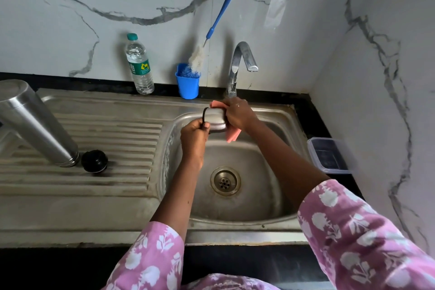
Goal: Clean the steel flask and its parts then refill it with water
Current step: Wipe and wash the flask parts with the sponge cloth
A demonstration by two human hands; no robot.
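One steel sink [270,216] with one ribbed drainboard [106,139] is set into the dark table [317,120], and one drain [225,181] is seen in the basin floor. One steel flask body [35,122] is laid tilted on the drainboard, its mouth end low, and one black stopper [94,160] is placed just beside that end. One tap [241,63] is mounted behind the basin; one plastic water bottle [140,65], one blue cup [187,83] holding one long blue-handled brush [221,10], and one clear lidded box [328,155] are also counted. Two hands are raised over the basin. One steel flask cup [215,121] is held on its side between them: its dark rim is pinched by the curled fingers of the left hand [194,135], while one pink cloth [233,135] is pressed around its closed end by the right hand [237,115], fingers wrapped.
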